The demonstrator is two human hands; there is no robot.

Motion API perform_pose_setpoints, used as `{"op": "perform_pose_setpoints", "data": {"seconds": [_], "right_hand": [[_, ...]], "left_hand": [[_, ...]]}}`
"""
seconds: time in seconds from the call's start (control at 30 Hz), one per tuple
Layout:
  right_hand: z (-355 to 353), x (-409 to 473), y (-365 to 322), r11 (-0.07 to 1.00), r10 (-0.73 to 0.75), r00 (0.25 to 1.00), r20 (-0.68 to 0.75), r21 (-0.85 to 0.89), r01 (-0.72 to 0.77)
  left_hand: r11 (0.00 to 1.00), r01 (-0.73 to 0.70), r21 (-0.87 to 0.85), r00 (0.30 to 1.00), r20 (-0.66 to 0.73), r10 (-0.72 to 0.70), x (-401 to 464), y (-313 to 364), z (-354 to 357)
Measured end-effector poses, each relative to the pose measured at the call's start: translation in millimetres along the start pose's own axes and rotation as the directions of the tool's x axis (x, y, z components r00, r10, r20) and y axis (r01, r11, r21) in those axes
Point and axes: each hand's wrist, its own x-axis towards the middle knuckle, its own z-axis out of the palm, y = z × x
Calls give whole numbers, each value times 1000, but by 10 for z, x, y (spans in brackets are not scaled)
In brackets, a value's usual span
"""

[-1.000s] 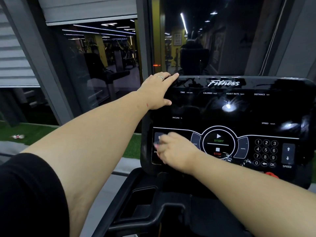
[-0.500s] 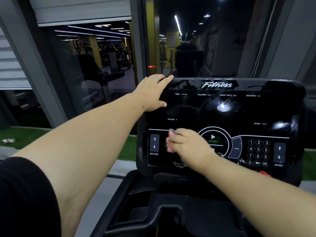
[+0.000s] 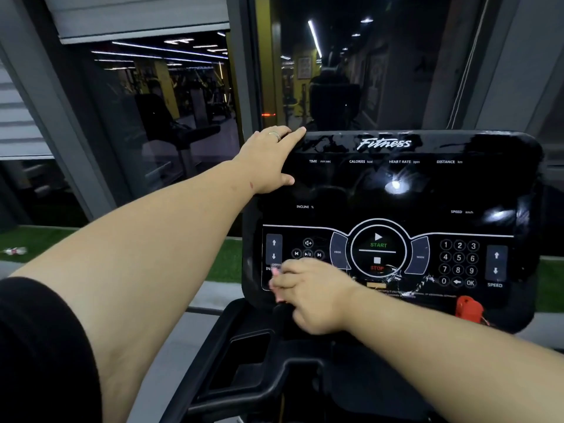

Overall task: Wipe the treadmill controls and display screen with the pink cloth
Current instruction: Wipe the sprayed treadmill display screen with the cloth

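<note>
Head view. Pink cloth [image 3: 276, 280] mostly hidden under the right hand [image 3: 314, 296]; only a thin pink edge shows past the fingertips, blurred, so its fold or size can't be made out. It sits at the near-left corner of the controls panel [image 3: 384, 257], just below the incline arrows [image 3: 273, 249], covering part of the INCLINE label. Right hand fingers curled down over the cloth, pressing it to the panel; fingertips smeared by motion blur. Left hand [image 3: 270, 160] flat, fingers straight and together, laid over the far-left top corner of the console [image 3: 488, 154], thumb lying on the front face; ring on one finger. Display screen [image 3: 381, 184] dark and glossy, with light glare spots and smudgy streaks near the top edge. White streaks also on the panel below the STOP button [image 3: 377, 265] and near the number keypad [image 3: 458, 264]. Red safety clip [image 3: 468, 306] at near right of the console. Console right side and lower tray [image 3: 244, 361] partly cut off or dark, details unclear. Black sleeve [image 3: 39, 346] at near left.
</note>
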Motion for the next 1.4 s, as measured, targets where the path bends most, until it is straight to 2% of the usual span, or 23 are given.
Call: {"op": "perform_pose_setpoints", "data": {"seconds": [0.17, 0.3, 0.5, 0.73, 0.93, 1.07, 1.2, 1.27, 1.33, 1.4], "right_hand": [[14, 96, -106, 998, 7, 999, 36, 57, -9], [40, -156, 72, 1000, -7, 999, 32, -17, 8], [95, 219, -235, 1000, 7, 999, 51, -18, -6], [42, -239, 145, 999, -13, 999, 42, -49, 15], [65, 211, -200, 1000, 5, 999, 45, -26, -4], [90, -133, 56, 999, -48, 999, -22, -12, 48], [-80, -394, 491, 991, -117, 987, -107, -71, 109], [-257, -310, 724, 989, -29, 989, -146, -149, 7], [-385, -189, 809, 966, 125, 966, -225, -195, -171], [-303, -173, 701, 963, 144, 968, -207, -197, -185]], "left_hand": [[1000, -16, -5, 1000, -14, 16, -3, -34, 8], [1000, -4, -11, 1000, -19, 4, 17, -48, 26], [1000, 4, -18, 1000, -10, -4, 8, -41, 38], [1000, 5, -11, 1000, -10, -6, 16, -35, 41], [1000, 6, -6, 1000, -12, -6, 17, -49, 42], [1000, -1, -9, 1000, -8, 1, 18, -40, 44], [1000, 6, -4, 1000, -18, -6, 24, -38, 45], [1000, 3, -9, 1000, -14, -3, 24, -33, 55], [1000, 6, -6, 1000, -22, -6, 21, -38, 59], [1000, 8, -3, 1000, -19, -8, 21, -47, 51]]}}
